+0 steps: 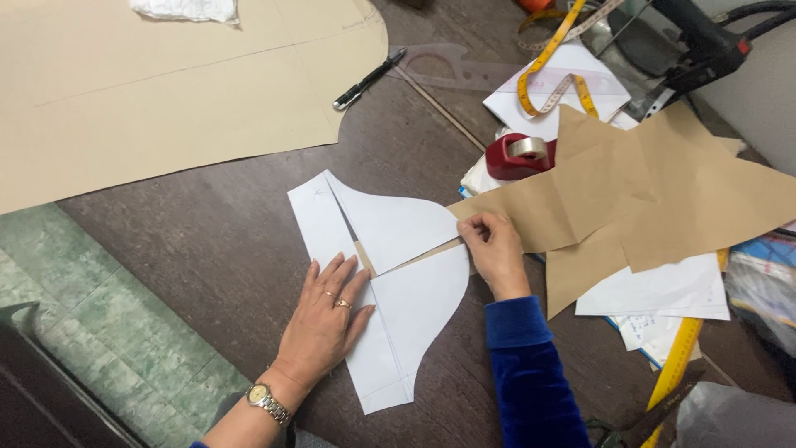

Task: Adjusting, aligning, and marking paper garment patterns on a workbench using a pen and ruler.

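My left hand [325,319] lies flat, fingers spread, on a white paper pattern piece [414,307] that is slashed into sections on the dark wooden table [215,232]. A watch and two rings are on that hand. My right hand [494,249], in a blue velvet sleeve, pinches the edge of a creased brown paper sheet [647,191] where it slips under the white pattern's slit. The upper white section [390,220] fans away from the lower one, with brown paper showing in the gap.
A large tan pattern sheet [166,91] covers the table's far left. A black pen [367,80], a clear curved ruler [452,70], a red tape dispenser [518,155], a yellow measuring tape [547,58], white papers [663,294] and a yellow ruler [676,361] lie around. Green floor [91,315] lies left.
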